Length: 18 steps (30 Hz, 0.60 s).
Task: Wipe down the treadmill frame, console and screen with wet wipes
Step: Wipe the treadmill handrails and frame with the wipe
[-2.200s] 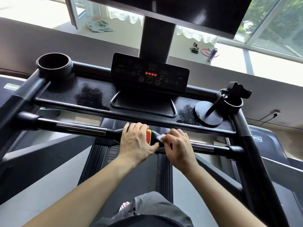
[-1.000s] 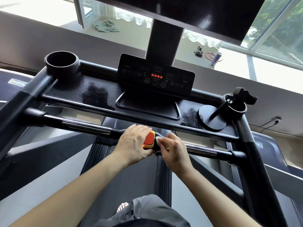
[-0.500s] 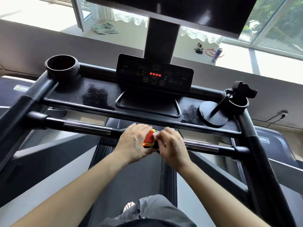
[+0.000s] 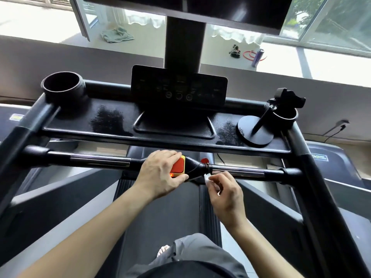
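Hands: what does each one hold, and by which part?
Right hand pinches a white wipe just behind its tip; left hand grips the handlebar at the red button.

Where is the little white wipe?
In the head view, near the middle, the wipe is pinched in the right hand, just below the handlebar and right of the orange button the left hand grips.

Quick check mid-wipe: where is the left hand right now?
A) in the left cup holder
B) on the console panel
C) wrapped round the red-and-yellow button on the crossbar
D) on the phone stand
C: the left hand grips the red-and-yellow button at the middle of the crossbar, thumb under it; the right hand pinches the white wipe just beside.
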Available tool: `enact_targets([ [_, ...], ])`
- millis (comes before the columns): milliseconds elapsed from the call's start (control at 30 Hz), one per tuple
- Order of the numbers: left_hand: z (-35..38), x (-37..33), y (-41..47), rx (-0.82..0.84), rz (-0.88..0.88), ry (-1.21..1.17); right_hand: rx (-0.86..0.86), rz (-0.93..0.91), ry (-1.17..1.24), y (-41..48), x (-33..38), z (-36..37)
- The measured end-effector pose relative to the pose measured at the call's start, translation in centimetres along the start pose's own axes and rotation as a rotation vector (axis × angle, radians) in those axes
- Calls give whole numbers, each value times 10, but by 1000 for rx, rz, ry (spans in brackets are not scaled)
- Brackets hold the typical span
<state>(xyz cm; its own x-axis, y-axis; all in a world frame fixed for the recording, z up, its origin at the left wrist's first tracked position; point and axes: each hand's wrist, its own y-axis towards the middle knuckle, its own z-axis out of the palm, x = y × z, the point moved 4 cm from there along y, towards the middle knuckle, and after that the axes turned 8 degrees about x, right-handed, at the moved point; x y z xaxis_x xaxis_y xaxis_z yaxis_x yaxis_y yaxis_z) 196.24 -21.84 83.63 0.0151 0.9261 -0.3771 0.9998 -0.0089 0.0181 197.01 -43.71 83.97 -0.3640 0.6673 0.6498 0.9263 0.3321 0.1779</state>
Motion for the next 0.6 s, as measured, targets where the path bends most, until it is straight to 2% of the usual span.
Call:
enact_targets([
  [200, -5, -1, 4, 4, -69, -126, 5, -122, -126, 29, 28, 29],
  [367, -5, -2, 4, 12, -76, -127, -70, 2, -222, 58, 19, 22],
  [500, -4, -1, 4, 3, -76, -140, 69, -178, -178, 14, 44, 41],
  [600, -5, -1, 3, 7, -83, -152, 32, -146, -181, 24, 33, 32],
])
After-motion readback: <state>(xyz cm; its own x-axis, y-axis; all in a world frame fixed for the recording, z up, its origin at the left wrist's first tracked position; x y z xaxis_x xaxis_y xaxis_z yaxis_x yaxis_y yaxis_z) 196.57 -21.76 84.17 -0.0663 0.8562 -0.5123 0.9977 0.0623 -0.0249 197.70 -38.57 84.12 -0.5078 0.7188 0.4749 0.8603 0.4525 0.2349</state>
